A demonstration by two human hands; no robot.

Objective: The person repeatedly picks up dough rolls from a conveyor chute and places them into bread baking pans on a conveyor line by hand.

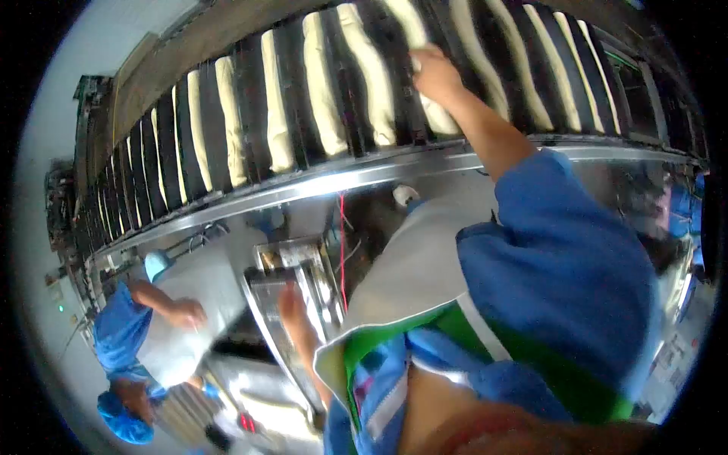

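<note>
Right hand (437,73), nearer, part-curled, is at dough strip (407,21), axis 11-to-5 o'clock; hold unconfirmed. Strip lies 1 o'clock from left hand (291,306), blurred, grip indeterminable.

I count eleven broader pale strips (322,83): one at the right hand (436,72), five on either side of it. More narrow ones crowd the far left, too small for me to number surely. From here I get two people, the wearer and one co-worker (125,341); two of the wearer's hands, with the left hand (292,303); two pale aprons (413,258); one blue cap (125,417); one red line (343,250).
</note>
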